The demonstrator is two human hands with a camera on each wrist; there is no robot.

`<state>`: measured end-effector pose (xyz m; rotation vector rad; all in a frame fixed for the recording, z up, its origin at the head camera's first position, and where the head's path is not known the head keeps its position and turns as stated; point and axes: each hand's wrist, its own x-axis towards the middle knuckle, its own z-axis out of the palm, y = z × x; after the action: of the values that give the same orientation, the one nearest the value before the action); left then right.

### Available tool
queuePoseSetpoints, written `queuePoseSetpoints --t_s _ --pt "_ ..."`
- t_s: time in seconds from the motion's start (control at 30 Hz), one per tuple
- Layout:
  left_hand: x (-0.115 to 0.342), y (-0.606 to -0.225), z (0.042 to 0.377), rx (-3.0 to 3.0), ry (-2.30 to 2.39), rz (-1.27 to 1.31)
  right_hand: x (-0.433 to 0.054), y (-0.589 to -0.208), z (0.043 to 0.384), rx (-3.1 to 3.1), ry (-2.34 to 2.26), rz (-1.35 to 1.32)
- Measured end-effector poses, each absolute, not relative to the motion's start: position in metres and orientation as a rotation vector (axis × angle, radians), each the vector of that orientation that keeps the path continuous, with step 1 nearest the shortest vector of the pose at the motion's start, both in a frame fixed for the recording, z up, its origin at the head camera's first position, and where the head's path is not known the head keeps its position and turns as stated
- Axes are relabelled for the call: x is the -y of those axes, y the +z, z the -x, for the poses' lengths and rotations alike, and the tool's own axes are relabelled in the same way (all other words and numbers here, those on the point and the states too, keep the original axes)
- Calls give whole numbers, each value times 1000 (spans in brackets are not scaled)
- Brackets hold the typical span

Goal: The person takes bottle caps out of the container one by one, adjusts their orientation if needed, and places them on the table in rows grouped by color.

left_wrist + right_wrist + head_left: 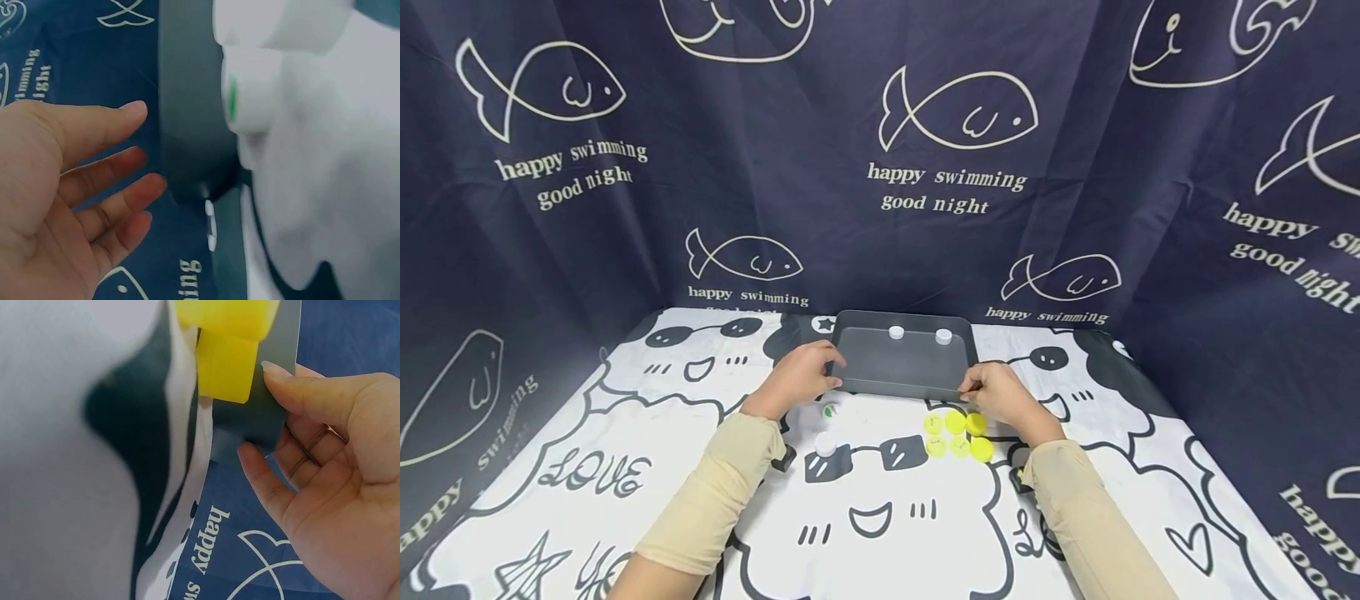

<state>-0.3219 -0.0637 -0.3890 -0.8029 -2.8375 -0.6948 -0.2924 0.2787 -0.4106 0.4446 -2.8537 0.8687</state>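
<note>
A dark grey rectangular tray (895, 364) lies towards the back of the table, with two white round caps (897, 332) inside near its far wall. My left hand (796, 379) is at the tray's front left corner; in the left wrist view its fingers are parted and loosely bent, with a gap between them and the tray wall (194, 106). My right hand (1002, 390) holds the front right corner, thumb over the front wall and a finger behind it in the right wrist view. Several yellow round caps (955, 419) lie in two rows just in front of that corner.
Before the tray's left side lie a white cap with a green mark (829, 410) and a plain white cap (825, 443). A white cloth (880, 558) with black cartoon drawings covers the table. Dark blue curtains (835, 183) close off the back and sides.
</note>
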Motion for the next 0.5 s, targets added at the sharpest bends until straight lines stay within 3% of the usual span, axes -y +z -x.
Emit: queuePoseSetpoints --t_s 0.5 --pt "68 -412 340 2774 -681 885 -279 -411 293 2847 880 -456"
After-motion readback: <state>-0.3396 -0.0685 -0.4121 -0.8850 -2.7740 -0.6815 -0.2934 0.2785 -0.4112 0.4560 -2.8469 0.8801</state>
